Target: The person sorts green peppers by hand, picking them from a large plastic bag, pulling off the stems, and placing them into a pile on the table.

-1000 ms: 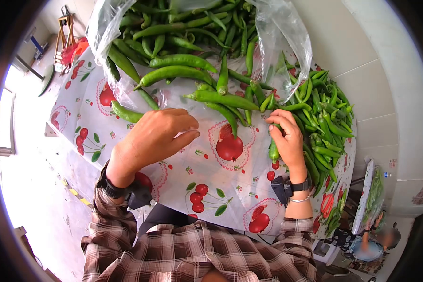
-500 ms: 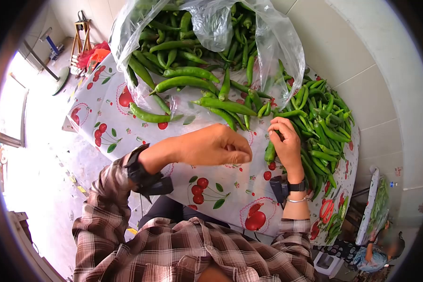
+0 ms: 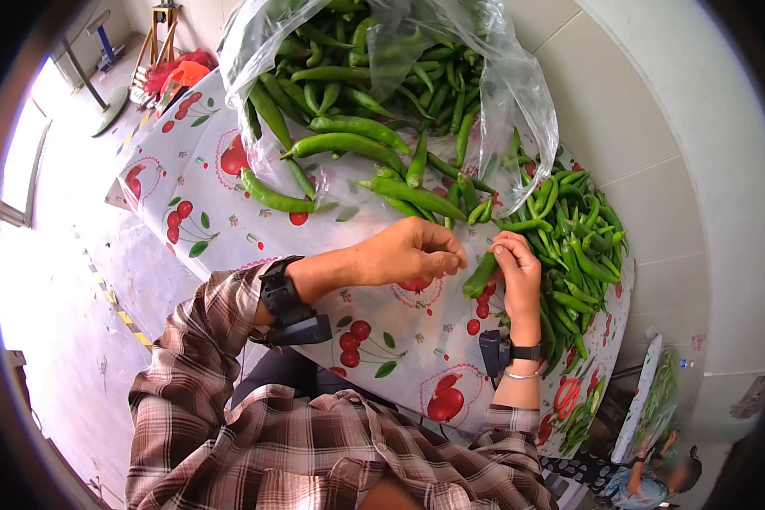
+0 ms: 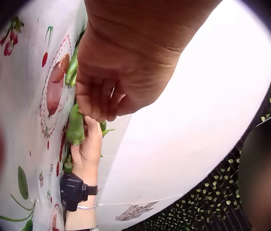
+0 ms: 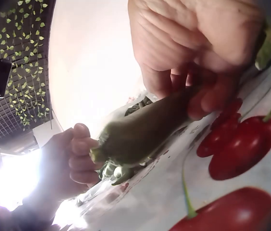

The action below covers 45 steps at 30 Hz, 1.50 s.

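My right hand (image 3: 519, 268) pinches a green chili pepper (image 3: 480, 276) between thumb and fingers, its blunt stem end tilted toward my left hand (image 3: 404, 253). That stem end shows large in the right wrist view, where the pepper (image 5: 142, 132) lies close over the tablecloth. My left hand has its fingers curled, with nothing visible in them; its fingertips are just left of the pepper. In the left wrist view, the left fingers overlap the top of the held pepper (image 4: 75, 126). Loose chili peppers (image 3: 416, 197) lie on the cloth beyond both hands.
A clear plastic bag (image 3: 518, 93) full of chili peppers lies opened at the back. A large pile of peppers (image 3: 582, 242) spreads along the right side, with red-handled scissors (image 3: 567, 397) nearer me. The tablecloth (image 3: 399, 331) has printed fruit. Another person (image 3: 646, 476) is at the lower right.
My left hand has moved right across the cloth, toward the right hand, with its fingers curled in more. The pepper in my right hand has swung its stem end toward the left.
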{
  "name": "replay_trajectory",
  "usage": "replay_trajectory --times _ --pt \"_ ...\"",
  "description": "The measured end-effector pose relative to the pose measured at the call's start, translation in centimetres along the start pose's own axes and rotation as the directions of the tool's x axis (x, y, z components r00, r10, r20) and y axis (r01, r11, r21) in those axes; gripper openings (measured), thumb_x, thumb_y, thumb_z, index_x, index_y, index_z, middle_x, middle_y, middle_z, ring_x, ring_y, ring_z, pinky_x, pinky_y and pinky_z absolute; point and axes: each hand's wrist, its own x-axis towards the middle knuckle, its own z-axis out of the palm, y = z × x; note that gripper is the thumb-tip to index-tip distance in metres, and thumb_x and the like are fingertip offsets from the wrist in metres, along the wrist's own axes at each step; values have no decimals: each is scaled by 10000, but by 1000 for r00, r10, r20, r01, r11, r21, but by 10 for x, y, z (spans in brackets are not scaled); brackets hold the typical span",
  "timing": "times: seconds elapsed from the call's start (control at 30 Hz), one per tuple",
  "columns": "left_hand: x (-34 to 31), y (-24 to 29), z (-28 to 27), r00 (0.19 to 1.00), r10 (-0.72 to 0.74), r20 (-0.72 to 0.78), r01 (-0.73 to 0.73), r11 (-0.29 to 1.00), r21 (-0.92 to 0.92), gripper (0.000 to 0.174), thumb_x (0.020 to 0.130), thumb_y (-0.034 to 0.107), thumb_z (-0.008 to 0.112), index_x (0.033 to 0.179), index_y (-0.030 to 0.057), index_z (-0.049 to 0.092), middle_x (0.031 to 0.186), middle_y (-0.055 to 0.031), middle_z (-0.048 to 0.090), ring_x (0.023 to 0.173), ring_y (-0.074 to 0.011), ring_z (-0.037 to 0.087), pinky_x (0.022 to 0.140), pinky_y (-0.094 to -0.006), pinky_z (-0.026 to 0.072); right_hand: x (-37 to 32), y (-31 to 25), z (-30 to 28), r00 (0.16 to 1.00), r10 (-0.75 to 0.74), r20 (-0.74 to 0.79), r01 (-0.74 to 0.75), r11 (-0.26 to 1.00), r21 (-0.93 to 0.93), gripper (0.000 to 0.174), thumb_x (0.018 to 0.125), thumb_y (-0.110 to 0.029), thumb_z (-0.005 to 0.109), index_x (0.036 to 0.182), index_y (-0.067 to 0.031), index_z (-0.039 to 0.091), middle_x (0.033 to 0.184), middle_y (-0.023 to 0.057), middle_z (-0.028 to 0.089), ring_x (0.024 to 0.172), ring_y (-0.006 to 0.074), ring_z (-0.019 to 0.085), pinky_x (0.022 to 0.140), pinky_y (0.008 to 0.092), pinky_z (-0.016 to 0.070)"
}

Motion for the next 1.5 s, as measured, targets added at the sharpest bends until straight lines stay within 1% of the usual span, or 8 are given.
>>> replay_trajectory --times 0.07,0.2,0.33,0.47,0.63,0.83,1.0,1.5 --pt "1 -2 -2 998 48 -33 -47 998 44 301 906 151 616 1172 12 591 1023 -47 627 879 -114 596 804 -251 484 -2 -4 0 941 332 68 -317 789 527 104 925 -72 570 921 12 632 1060 17 574 849 91 571 700 243 519" --pt "-1 -1 11 928 348 -131 -287 895 342 569 803 118 676 1336 62 484 1162 -127 550 1096 -203 536 889 -315 476 -5 -34 11 938 282 199 -345 726 595 191 947 -77 530 1109 7 588 1139 23 550 933 109 608 748 279 565" --pt "0 -5 7 893 430 -134 -367 867 337 623 869 236 703 1404 90 417 1289 -96 487 1201 -199 457 1020 -323 376 -8 -61 34 950 136 280 -258 847 464 252 924 -44 537 1164 30 564 1213 47 521 896 138 627 755 260 548" --pt "-4 13 -4 877 335 -346 -320 942 102 247 939 230 628 1071 22 614 967 -34 634 974 -131 580 884 -284 455 9 -78 19 906 183 382 -347 837 423 258 906 -41 569 1158 15 581 1199 42 524 802 89 606 670 214 516" --pt "-11 35 -34 729 281 -624 -514 827 -227 199 932 189 586 849 10 562 612 -25 502 552 -126 508 544 -280 441 52 -77 35 971 -31 235 43 998 -42 436 799 -43 681 1219 -46 563 1242 76 518 820 164 587 699 254 489" --pt "-13 36 -50 696 202 -689 -558 757 -341 158 893 165 611 839 19 584 572 -16 489 484 -127 486 481 -281 434 85 -73 76 842 -285 457 511 693 -509 724 646 -246 781 1293 -96 491 1268 115 496 1035 339 561 857 412 489" --pt "-6 27 -57 654 236 -719 -509 840 -187 170 918 198 548 804 81 500 604 24 399 517 -94 393 501 -253 358 91 -80 92 858 -38 512 374 729 -573 565 622 -143 749 1121 -44 503 1138 157 482 979 372 587 769 465 508" --pt "-7 26 -68 724 180 -666 -529 765 -367 220 925 209 580 768 93 479 602 29 357 571 -94 378 538 -254 354 58 -53 64 944 -151 295 249 911 -328 519 622 -2 677 1114 -30 513 1074 188 573 1009 364 586 844 421 484"
